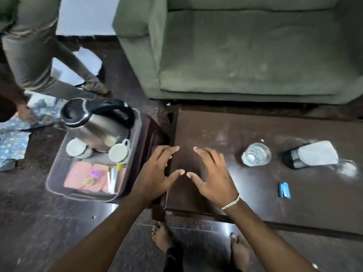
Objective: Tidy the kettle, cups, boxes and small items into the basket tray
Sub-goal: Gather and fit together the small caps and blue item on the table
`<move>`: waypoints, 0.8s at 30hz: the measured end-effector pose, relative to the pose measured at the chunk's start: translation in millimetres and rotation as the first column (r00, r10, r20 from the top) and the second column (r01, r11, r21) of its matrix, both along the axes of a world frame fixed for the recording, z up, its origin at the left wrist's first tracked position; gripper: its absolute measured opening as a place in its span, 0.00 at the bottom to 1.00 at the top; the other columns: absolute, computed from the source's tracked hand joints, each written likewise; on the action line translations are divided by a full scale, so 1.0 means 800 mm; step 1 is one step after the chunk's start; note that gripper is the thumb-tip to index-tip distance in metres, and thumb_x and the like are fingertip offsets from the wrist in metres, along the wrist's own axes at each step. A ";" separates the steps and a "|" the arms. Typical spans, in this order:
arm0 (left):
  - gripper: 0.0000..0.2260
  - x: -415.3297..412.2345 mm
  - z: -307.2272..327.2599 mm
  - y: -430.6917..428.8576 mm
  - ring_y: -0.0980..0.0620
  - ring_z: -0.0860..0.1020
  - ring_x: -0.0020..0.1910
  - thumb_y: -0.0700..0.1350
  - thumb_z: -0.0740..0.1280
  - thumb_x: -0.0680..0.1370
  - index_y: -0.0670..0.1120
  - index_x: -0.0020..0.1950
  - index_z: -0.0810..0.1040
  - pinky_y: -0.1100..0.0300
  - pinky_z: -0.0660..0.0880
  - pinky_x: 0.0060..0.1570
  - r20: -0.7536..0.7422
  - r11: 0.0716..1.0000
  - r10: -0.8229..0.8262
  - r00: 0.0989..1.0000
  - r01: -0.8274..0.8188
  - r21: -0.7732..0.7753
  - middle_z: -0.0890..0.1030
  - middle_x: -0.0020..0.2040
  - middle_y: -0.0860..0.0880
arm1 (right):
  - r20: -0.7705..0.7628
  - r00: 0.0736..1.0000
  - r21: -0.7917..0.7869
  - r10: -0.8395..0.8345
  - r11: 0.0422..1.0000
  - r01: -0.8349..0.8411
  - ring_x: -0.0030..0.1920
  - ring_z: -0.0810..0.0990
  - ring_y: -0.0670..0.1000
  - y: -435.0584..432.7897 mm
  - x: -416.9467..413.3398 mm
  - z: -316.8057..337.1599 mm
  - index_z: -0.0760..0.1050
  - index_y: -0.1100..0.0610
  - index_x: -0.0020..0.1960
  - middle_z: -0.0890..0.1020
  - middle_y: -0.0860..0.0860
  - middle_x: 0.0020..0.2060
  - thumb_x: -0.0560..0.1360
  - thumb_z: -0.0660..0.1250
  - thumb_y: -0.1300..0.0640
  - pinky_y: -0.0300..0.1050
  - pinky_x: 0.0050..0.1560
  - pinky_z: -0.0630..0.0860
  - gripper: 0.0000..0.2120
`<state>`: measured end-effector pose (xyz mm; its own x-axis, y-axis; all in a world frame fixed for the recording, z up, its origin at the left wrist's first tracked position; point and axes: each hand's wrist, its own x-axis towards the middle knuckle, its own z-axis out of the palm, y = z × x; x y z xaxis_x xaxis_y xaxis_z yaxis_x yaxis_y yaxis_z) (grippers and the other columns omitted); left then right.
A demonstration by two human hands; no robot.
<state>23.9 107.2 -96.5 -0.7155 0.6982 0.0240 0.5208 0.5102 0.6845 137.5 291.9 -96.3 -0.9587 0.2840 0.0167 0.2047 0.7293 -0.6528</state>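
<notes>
A grey basket tray [57, 169] sits on a dark stool at the left. In it stand a steel kettle [96, 122] with a black handle, two white cups [75, 147] [118, 152], pink boxes [78, 177] and small items. My left hand [157, 173] and my right hand [212, 175] hover flat over the left end of the dark coffee table [255, 203], fingers spread, holding nothing. My left hand is just right of the tray.
On the table lie a clear glass [256, 154], a tipped black mesh holder with white paper [308, 156], a white spill [347, 167] and a small blue item [284, 190]. A green sofa [245, 55] stands behind. Another person [33, 55] stands at the far left. My bare feet [163, 236] are below.
</notes>
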 end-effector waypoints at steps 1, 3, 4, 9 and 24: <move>0.29 0.012 -0.004 0.022 0.61 0.78 0.57 0.59 0.73 0.75 0.55 0.74 0.70 0.57 0.82 0.51 0.013 1.000 -0.028 1.000 0.028 0.003 0.71 0.67 0.58 | -0.004 1.000 0.001 -0.026 1.000 0.026 0.63 0.71 0.54 0.020 0.018 -0.003 0.67 0.49 0.75 0.72 0.48 0.67 0.73 0.73 0.45 0.51 0.66 0.71 0.33; 0.29 0.039 -0.014 0.069 0.63 0.77 0.59 0.58 0.74 0.76 0.56 0.74 0.69 0.59 0.82 0.52 0.038 0.997 -0.078 0.996 0.077 0.015 0.70 0.68 0.60 | -0.016 0.996 -0.009 -0.091 0.996 0.091 0.63 0.71 0.54 0.062 0.058 -0.010 0.67 0.49 0.74 0.72 0.49 0.66 0.73 0.73 0.46 0.50 0.67 0.70 0.33; 0.29 0.053 -0.021 0.094 0.63 0.77 0.59 0.57 0.74 0.76 0.56 0.74 0.70 0.60 0.81 0.53 0.051 0.995 -0.102 0.994 0.101 0.019 0.70 0.68 0.60 | -0.015 0.992 -0.012 -0.125 0.992 0.125 0.63 0.71 0.54 0.082 0.079 -0.015 0.67 0.50 0.74 0.72 0.49 0.66 0.73 0.74 0.46 0.49 0.67 0.70 0.32; 0.28 0.130 -0.054 0.202 0.57 0.79 0.58 0.56 0.73 0.76 0.55 0.75 0.70 0.54 0.81 0.56 0.107 0.970 -0.240 0.965 0.241 0.002 0.70 0.68 0.60 | 0.044 0.958 0.008 -0.282 0.959 0.282 0.62 0.73 0.55 0.168 0.179 -0.048 0.69 0.51 0.72 0.74 0.50 0.65 0.72 0.74 0.47 0.45 0.65 0.68 0.31; 0.37 0.234 -0.167 0.411 0.46 0.70 0.76 0.30 0.65 0.74 0.52 0.81 0.63 0.48 0.69 0.74 0.193 0.728 -0.557 0.808 0.586 -0.355 0.63 0.82 0.54 | 0.358 0.709 0.081 -0.607 0.777 0.624 0.54 0.74 0.62 0.258 0.293 -0.189 0.76 0.61 0.60 0.77 0.58 0.55 0.70 0.76 0.44 0.56 0.59 0.72 0.27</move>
